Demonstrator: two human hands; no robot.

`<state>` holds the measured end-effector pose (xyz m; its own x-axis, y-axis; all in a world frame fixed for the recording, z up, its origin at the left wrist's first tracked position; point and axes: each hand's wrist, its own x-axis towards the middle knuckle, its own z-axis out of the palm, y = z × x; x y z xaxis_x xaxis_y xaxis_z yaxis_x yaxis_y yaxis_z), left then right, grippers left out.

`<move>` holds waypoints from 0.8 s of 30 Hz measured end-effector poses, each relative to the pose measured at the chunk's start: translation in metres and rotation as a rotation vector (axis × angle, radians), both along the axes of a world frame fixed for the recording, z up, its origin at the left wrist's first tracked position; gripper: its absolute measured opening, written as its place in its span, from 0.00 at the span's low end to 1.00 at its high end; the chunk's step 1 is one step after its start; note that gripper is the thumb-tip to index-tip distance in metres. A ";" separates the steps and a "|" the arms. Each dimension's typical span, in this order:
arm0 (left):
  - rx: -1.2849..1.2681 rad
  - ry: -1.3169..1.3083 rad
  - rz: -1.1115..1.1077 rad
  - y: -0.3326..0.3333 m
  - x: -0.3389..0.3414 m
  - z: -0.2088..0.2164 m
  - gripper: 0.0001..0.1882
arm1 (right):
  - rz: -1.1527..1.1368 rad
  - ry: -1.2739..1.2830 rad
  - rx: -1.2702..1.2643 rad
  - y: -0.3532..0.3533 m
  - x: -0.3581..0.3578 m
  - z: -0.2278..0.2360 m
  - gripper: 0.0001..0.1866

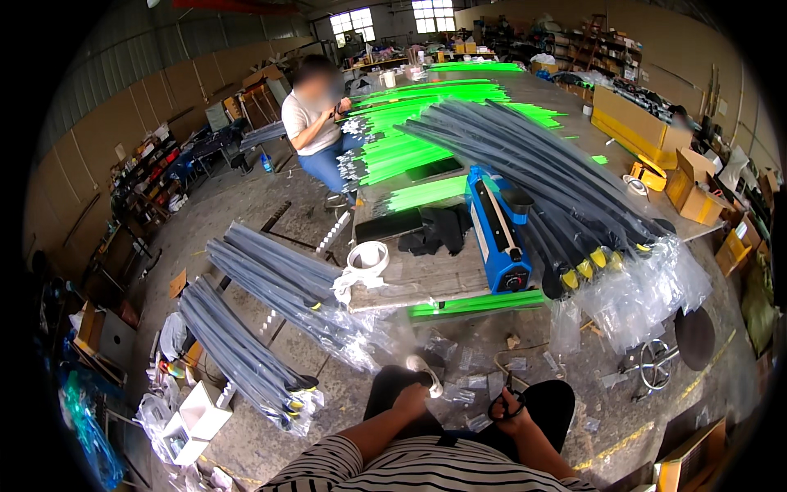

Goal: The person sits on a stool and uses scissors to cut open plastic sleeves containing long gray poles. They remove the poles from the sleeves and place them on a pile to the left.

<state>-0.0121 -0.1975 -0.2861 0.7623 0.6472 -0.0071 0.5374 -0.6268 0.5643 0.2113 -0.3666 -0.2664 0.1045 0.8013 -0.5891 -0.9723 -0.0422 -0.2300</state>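
My left hand (411, 400) is closed, resting over my left thigh. It grips a white, cord-like strip (426, 369) that curls out past the fingers; its exact kind is too small to make out. In my right hand (511, 412), above the right thigh, are black-handled scissors (498, 405), with fingers through the handle loops. Both hands are below the near edge of the work table (459, 283). On that edge stands a blue sealing machine (497, 234) with a black knob. Beside it lie a black cloth (438, 230) and a white roll of tape or cord (368, 261).
Plastic-wrapped dark rods (525, 172) lie along the table's right side, beside bright green rods (410, 156). More wrapped bundles (242, 353) rest on low racks at left. A person (316, 123) sits by the table's far left. A round stool (656, 365) stands right; plastic scraps litter the floor.
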 end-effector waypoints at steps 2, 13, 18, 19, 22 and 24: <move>0.000 0.057 -0.005 0.001 0.001 -0.001 0.03 | 0.018 0.012 0.014 -0.001 0.001 -0.001 0.14; -0.026 -0.044 0.061 -0.003 0.009 0.019 0.12 | 0.031 -0.007 0.006 0.003 0.004 -0.007 0.16; 0.121 -0.241 0.000 -0.016 0.019 0.080 0.22 | 0.051 -0.014 0.050 0.001 -0.001 -0.002 0.15; 0.168 -0.298 -0.039 -0.018 0.023 0.104 0.23 | 0.050 -0.012 0.049 0.002 0.000 -0.004 0.15; 0.456 -0.700 -0.025 -0.020 0.045 0.206 0.24 | 0.023 0.008 0.030 0.001 0.001 -0.010 0.15; 0.632 -1.042 -0.031 -0.017 0.039 0.279 0.25 | 0.008 0.047 0.002 0.001 0.000 -0.001 0.15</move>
